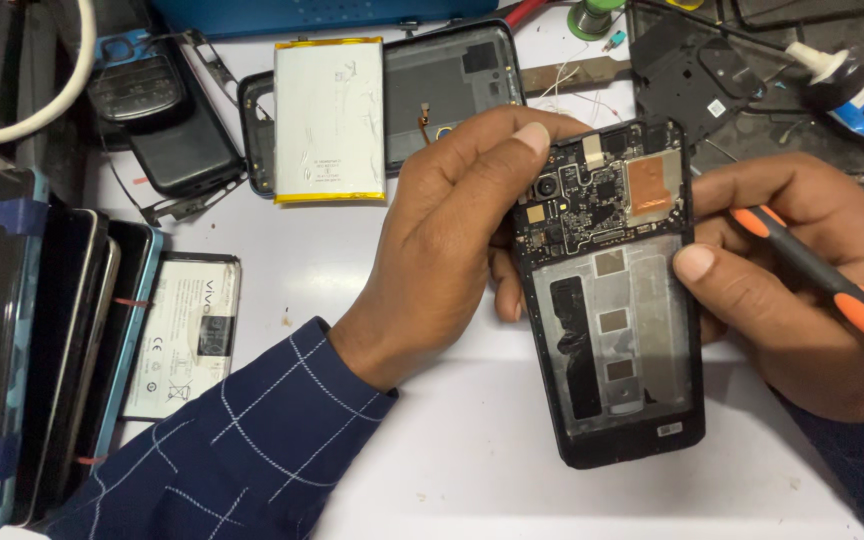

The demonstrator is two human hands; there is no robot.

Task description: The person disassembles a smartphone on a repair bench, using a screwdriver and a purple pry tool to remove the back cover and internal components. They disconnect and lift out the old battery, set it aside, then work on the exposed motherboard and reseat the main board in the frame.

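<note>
We have the left hand (452,235) curled round the upper left edge of the opened phone (612,300), thumb pressed by the circuit board (592,200); the right hand (802,290) pinches the right edge and clasps an orange-and-black screwdriver (822,280); the phone sits tilted just above the white bench (452,450); it looks light, stiff and fragile, so we'd grip the frame, not the board; beyond lie a loose battery (330,120), a back cover (452,85), stacked phones (52,350).

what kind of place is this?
Likely a phone repair bench: an opened phone with bare circuit board in both hands, a loose battery on a back cover, stacked phones at left.
</note>
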